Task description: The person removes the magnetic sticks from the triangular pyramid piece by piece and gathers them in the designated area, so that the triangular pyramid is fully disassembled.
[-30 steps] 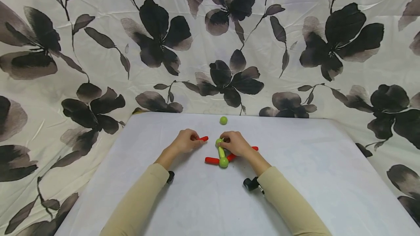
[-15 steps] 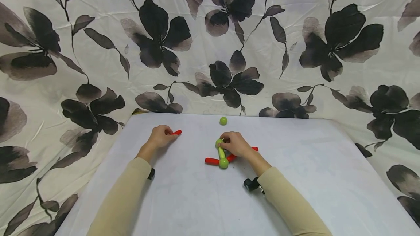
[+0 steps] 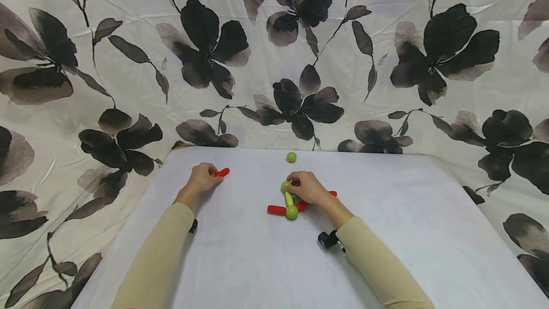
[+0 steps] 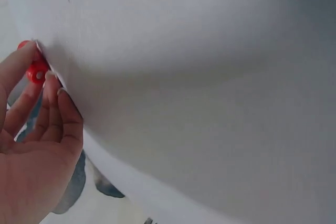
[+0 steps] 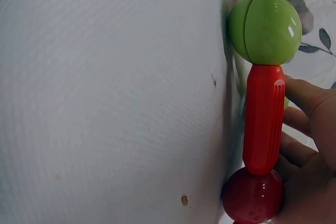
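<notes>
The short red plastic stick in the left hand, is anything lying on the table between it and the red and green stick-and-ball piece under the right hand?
Nothing visible: bare white table separates the red stick from the assembly.

Red stick [image 3: 222,172]: short, rounded end, lying flat on the white counter [image 3: 257,261] at its left rear, pinched at one end. Assembly [image 3: 292,202]: red sticks and a green stick joined by green balls, lying flat mid-counter, sticks splayed out. Red ball [image 5: 253,196] caps one red stick.
</notes>
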Demonstrator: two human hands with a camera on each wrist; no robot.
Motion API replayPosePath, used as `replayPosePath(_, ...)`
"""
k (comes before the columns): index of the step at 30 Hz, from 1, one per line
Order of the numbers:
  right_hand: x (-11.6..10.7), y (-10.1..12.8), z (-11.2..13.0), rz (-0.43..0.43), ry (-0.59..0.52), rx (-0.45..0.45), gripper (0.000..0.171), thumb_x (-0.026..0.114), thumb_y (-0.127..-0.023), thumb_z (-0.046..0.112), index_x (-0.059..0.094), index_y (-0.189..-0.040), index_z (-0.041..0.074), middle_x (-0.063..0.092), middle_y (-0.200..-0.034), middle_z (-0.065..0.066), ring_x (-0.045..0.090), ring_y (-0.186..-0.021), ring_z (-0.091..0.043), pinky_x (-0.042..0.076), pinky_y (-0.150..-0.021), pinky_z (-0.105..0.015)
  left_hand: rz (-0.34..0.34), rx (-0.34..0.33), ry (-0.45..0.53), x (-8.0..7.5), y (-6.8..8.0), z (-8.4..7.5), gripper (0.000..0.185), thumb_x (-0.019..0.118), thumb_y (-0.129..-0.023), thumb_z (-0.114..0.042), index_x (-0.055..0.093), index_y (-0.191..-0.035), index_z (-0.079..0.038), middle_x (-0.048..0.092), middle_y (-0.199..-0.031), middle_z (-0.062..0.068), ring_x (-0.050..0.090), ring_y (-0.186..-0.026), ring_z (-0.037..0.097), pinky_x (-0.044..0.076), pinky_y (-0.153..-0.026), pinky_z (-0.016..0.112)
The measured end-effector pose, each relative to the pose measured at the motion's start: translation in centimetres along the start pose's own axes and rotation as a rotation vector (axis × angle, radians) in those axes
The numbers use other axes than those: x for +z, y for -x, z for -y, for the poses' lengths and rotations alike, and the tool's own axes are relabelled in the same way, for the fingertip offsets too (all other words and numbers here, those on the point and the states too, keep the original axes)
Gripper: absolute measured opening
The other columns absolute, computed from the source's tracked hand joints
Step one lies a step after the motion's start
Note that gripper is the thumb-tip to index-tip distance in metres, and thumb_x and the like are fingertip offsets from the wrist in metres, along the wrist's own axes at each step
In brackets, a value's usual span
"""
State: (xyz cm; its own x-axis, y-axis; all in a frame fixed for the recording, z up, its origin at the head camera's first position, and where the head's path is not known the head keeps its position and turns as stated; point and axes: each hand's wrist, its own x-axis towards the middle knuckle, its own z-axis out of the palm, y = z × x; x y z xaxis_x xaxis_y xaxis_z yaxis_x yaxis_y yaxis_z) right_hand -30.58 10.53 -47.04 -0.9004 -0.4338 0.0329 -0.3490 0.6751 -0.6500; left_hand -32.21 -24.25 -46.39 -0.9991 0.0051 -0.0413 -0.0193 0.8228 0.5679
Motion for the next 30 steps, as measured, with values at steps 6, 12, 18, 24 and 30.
replayPosePath(6, -0.4, -0.4, 0.1, 0.016, 0.03, -0.02, 0.026, 0.072, -0.096, 0.021, 0.071, -0.117, 0.005, 0.07, -0.105, -0.008, 0.06, -0.095, -0.02, 0.052, -0.091, -0.038, 0.062, -0.007, -0.046, -0.8, 0.3, 0.3, 0.041, 0.074, -0.093, -0.016, 0.059, -0.124, 0.007, 0.059, -0.101, 0.018, 0.054, -0.095, 0.032, 0.048, -0.082, 0.041)
replayPosePath(12, -1.2, 0.5, 0.3, 0.03, 0.047, -0.028, 0.034, 0.069, -0.098, 0.025, 0.068, -0.123, 0.002, 0.069, -0.106, -0.01, 0.062, -0.096, -0.022, 0.051, -0.09, -0.04, 0.081, 0.087, -0.09, -1.2, 1.6, 0.5, 0.045, 0.074, -0.093, -0.017, 0.058, -0.127, 0.007, 0.062, -0.102, 0.019, 0.056, -0.092, 0.032, 0.05, -0.08, 0.042)
replayPosePath(18, -2.5, 2.5, 0.7, 0.002, 0.084, -0.082, 0.043, 0.07, -0.098, 0.027, 0.064, -0.13, -0.001, 0.067, -0.12, -0.015, 0.062, -0.11, -0.03, 0.051, -0.095, -0.046, 0.062, 0.201, -0.085, -1.2, 3.5, -0.3, 0.044, 0.075, -0.092, -0.015, 0.059, -0.127, 0.007, 0.064, -0.108, 0.021, 0.059, -0.088, 0.03, 0.051, -0.076, 0.04)
replayPosePath(24, -3.6, 4.7, 0.9, -0.01, 0.081, -0.13, 0.042, 0.074, -0.095, 0.023, 0.065, -0.128, -0.001, 0.066, -0.118, -0.014, 0.061, -0.109, -0.032, 0.052, -0.094, -0.047, 0.073, 0.355, -0.041, 0.0, 5.4, -2.8, 0.043, 0.078, -0.091, -0.014, 0.062, -0.125, 0.007, 0.065, -0.107, 0.021, 0.059, -0.081, 0.023, 0.049, -0.073, 0.036)
replayPosePath(30, -3.3, 6.0, 1.1, 0.037, 0.05, -0.162, 0.041, 0.076, -0.093, 0.021, 0.067, -0.125, -0.002, 0.067, -0.113, -0.014, 0.063, -0.102, -0.03, 0.054, -0.092, -0.046, 0.167, 0.384, -0.01, 1.8, 6.9, -5.5, 0.046, 0.078, -0.092, -0.017, 0.062, -0.129, 0.004, 0.066, -0.115, 0.019, 0.059, -0.089, 0.023, 0.051, -0.078, 0.035)
